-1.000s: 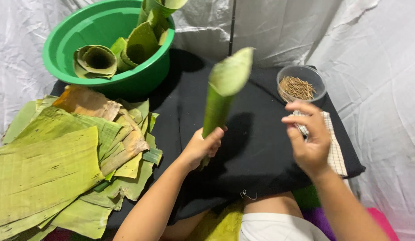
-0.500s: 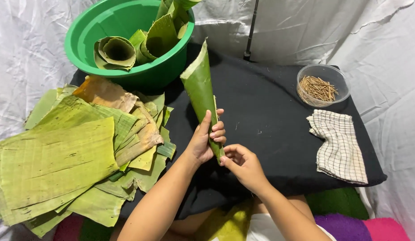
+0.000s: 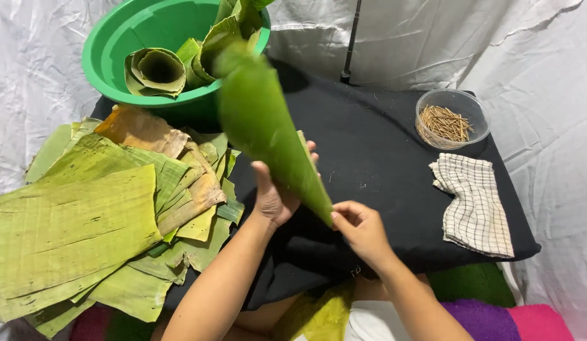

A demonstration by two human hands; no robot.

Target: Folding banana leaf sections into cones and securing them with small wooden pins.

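While both hands point(image 3: 319, 211) hold it, leaf cone point(image 3: 268, 132) slants (tip lower-right).

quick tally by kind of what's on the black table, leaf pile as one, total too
Green basin: 1
Rolled leaf cone held in both hands: 1
Pile of flat leaves: 1
Clear bowl of small sticks: 1
Checked cloth: 1
Total: 5. The rolled leaves inside the basin overlap too much to count.
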